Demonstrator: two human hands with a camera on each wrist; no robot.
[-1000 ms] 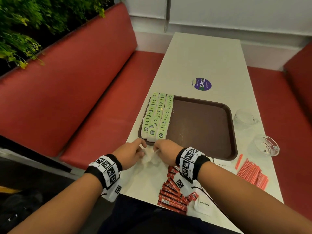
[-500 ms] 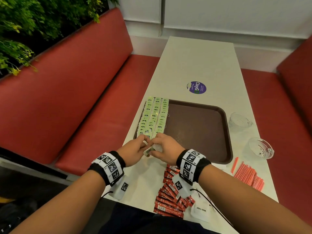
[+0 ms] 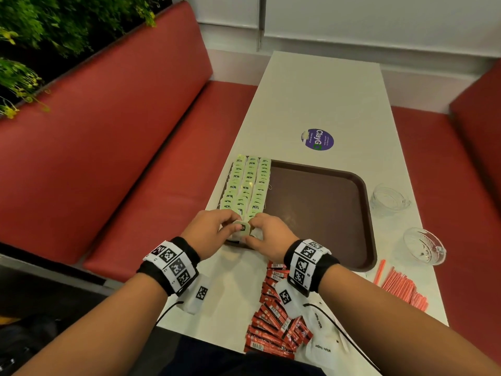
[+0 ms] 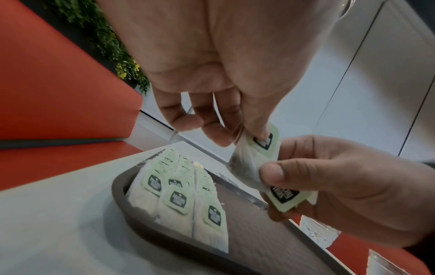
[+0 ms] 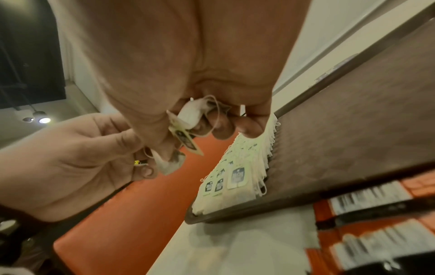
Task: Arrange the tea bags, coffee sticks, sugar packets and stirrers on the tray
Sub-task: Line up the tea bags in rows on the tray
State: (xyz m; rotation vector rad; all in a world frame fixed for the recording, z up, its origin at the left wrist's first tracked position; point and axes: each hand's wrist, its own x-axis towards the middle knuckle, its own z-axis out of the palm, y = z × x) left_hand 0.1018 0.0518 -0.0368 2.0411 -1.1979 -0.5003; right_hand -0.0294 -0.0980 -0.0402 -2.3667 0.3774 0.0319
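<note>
A brown tray [image 3: 320,210] lies on the white table, with three rows of green-tagged tea bags [image 3: 249,183] along its left side. Both hands meet over the tray's near left corner. My left hand [image 3: 214,232] and right hand [image 3: 267,234] together pinch loose tea bags [image 3: 243,228] between them. In the left wrist view the left thumb and fingers pinch one tea bag [image 4: 261,147] and the right hand [image 4: 329,184] pinches another [image 4: 283,195]. In the right wrist view a tea bag [image 5: 190,115] with its string sits bunched in the right fingers. Red coffee sticks [image 3: 273,316] lie near me.
Orange stirrers [image 3: 401,286] lie at the right front of the table. White sugar packets [image 3: 322,346] sit by the near edge. Two glass dishes [image 3: 389,199] [image 3: 423,245] stand right of the tray. A purple sticker [image 3: 317,139] marks the table. Red benches flank both sides.
Both hands lifted from the table surface in front of the tray and moved forward over the tray's near left corner, now holding tea bags between them.
</note>
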